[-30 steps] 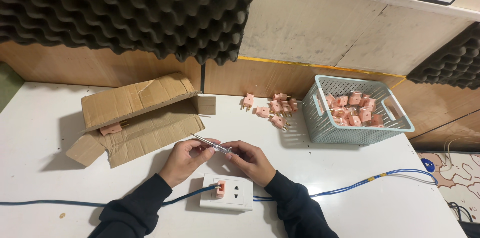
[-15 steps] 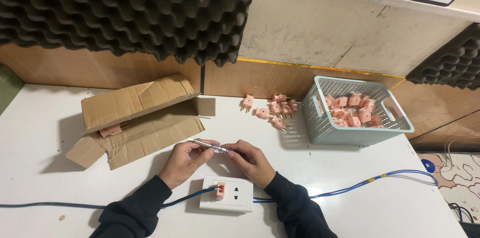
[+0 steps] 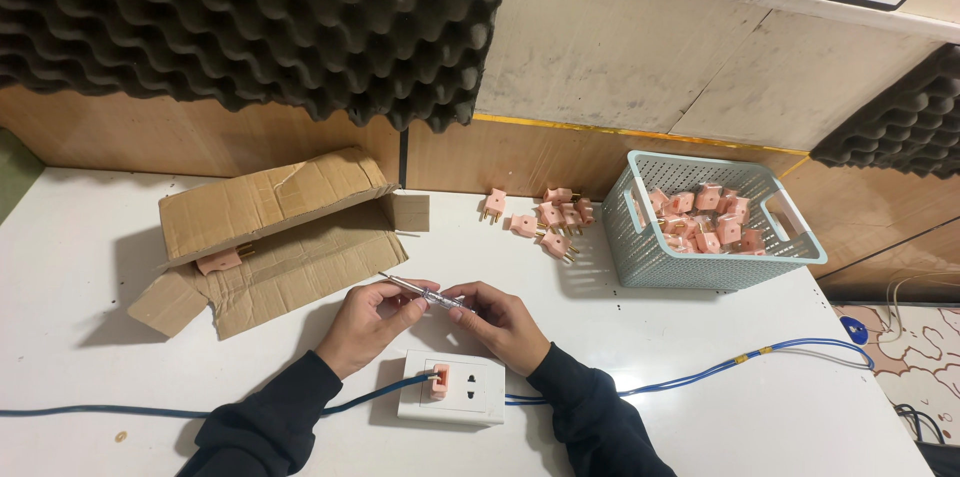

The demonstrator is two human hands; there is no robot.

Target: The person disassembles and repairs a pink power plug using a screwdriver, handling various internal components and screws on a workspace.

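Both of my hands hold a thin metal screwdriver-like tester (image 3: 412, 287) just above a white wall socket plate (image 3: 478, 392). My left hand (image 3: 368, 322) pinches its left half and my right hand (image 3: 502, 322) grips the right end. A pink plug (image 3: 438, 383) sits pushed into the left side of the socket plate. A blue cable (image 3: 700, 375) runs out from the plate to both sides across the white table (image 3: 90, 337).
A flattened open cardboard box (image 3: 270, 237) lies at the left with one pink plug (image 3: 220, 259) on it. Several loose pink plugs (image 3: 548, 222) lie at the back, beside a pale blue mesh basket (image 3: 790, 247) holding several more. Dark foam panels line the wall.
My hands and the tester have stayed almost still; they shifted only slightly above the socket plate.
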